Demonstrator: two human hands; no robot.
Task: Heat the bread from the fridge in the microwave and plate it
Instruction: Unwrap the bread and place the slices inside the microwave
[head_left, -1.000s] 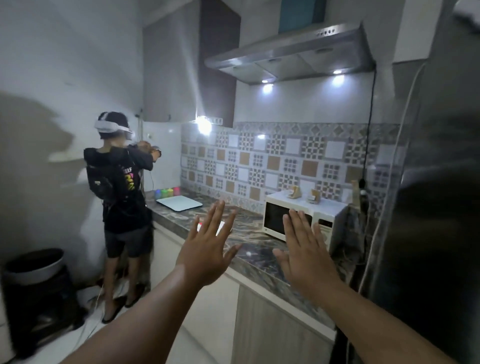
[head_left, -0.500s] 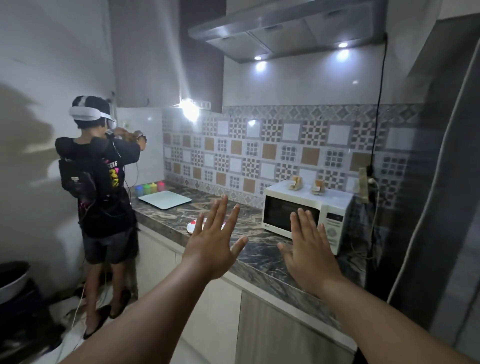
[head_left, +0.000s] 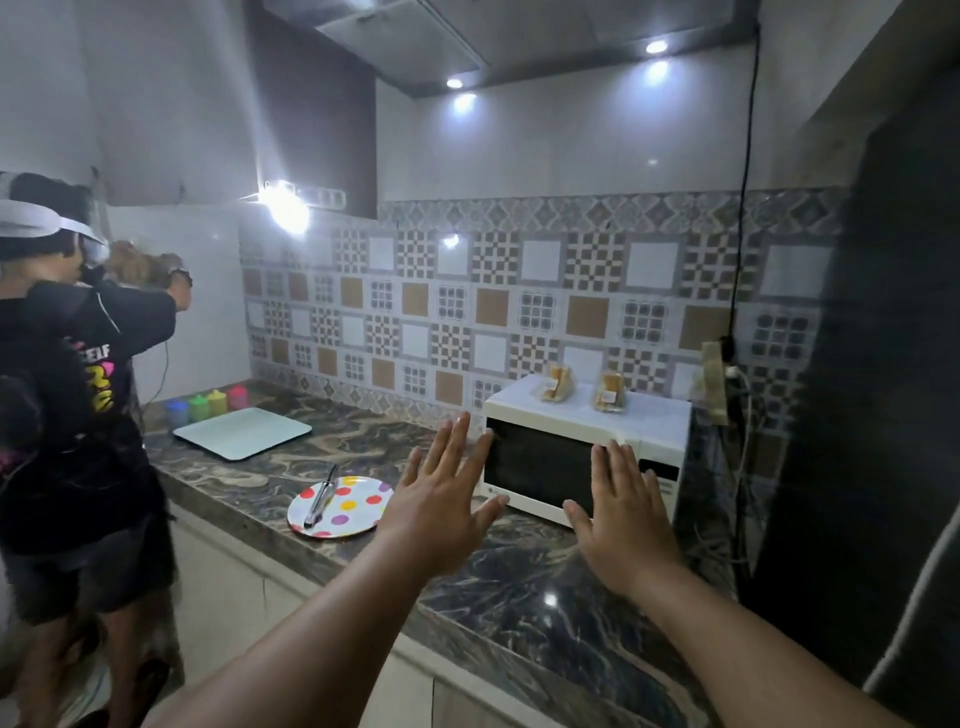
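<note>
On the counter (head_left: 519, 597) by the dark fridge (head_left: 883, 415) sits the shut microwave (head_left: 582, 447), with a spotty plate (head_left: 358, 506) ready beside it, while the left hand (head_left: 441, 512) and right hand (head_left: 623, 519) are spread flat, holding nothing, and the bread is out of sight, probably inside that fridge.

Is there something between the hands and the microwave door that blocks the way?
Nothing visible does. The left hand and right hand are raised open in front of the microwave, whose door is closed. The plate with tongs lies to the left, out of the path.
</note>
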